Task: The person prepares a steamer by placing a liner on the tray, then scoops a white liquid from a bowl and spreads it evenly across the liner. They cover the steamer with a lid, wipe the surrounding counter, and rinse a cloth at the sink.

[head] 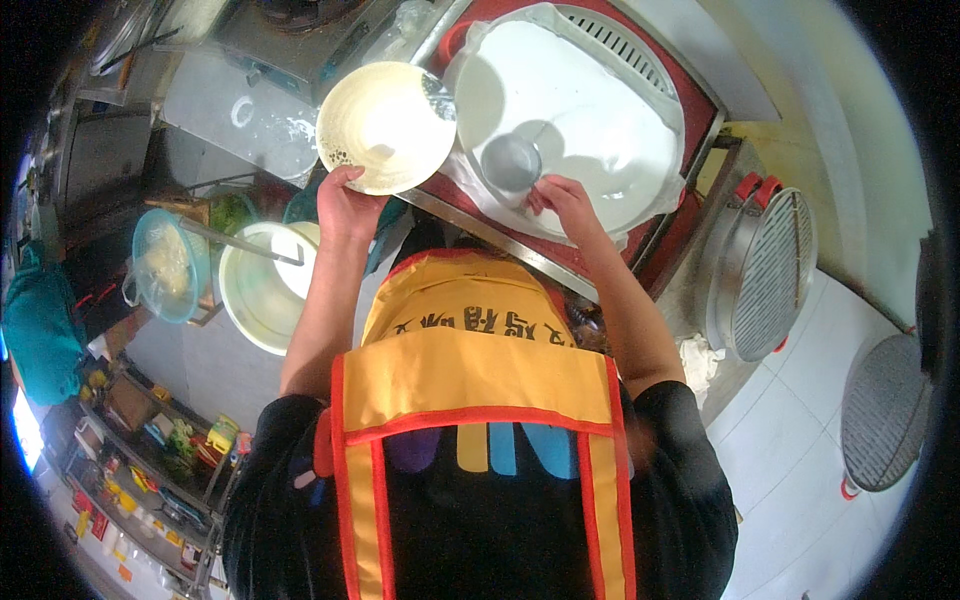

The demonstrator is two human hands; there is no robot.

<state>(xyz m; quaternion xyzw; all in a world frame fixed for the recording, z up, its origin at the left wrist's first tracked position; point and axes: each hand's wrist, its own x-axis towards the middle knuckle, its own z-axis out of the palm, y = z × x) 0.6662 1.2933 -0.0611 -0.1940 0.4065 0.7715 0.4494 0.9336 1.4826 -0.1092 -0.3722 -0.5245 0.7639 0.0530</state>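
Observation:
My left hand (347, 201) grips the near rim of a pale round bowl (401, 154), thumb over the edge. Dark patterned patches show inside the bowl, and strong light washes out its middle. My right hand (562, 201) pinches the edge or handle of a small round metal scoop (510, 162); the fingers hide the exact grip. The scoop is over the near left part of a large plastic-lined basket (611, 34). Smooth white contents (570, 90) fill this basket; whether they are liquid or set, I cannot tell. The bowl is left of the basket, close to its rim.
The basket stands on a red, metal-edged counter (480, 199). To the left are a white bucket (259, 322), a metal bar (232, 240) and a blue basket (139, 255) holding a plastic bag. Slatted steamer trays (772, 274) lean at right; another round rack (885, 412) stands beyond.

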